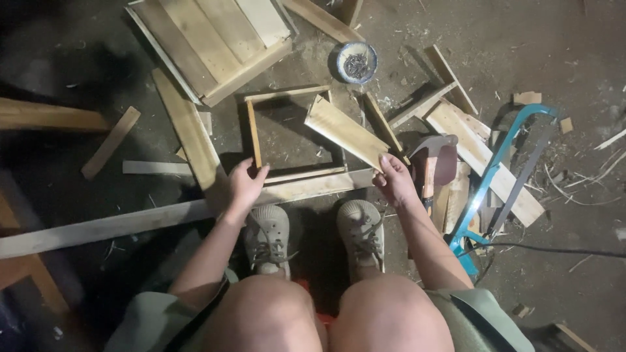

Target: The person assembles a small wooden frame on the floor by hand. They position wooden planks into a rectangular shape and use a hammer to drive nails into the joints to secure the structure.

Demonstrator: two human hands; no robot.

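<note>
My left hand [243, 187] grips the near left corner of a square wooden frame [253, 133] lying on the dark floor. My right hand [394, 180] holds the near end of a short pale wooden board [344, 130], tilted over the frame's right side. A long wooden strip [130, 221] runs under the frame's near edge, just beyond my two shoes [360, 229].
A hatchet [432, 163] and a blue-framed bow saw [502, 169] lie at the right among planks. A small bowl of nails [356, 62] sits beyond the frame. A wooden panel [215, 42] lies at the top left. Scrap boards and shavings litter the floor.
</note>
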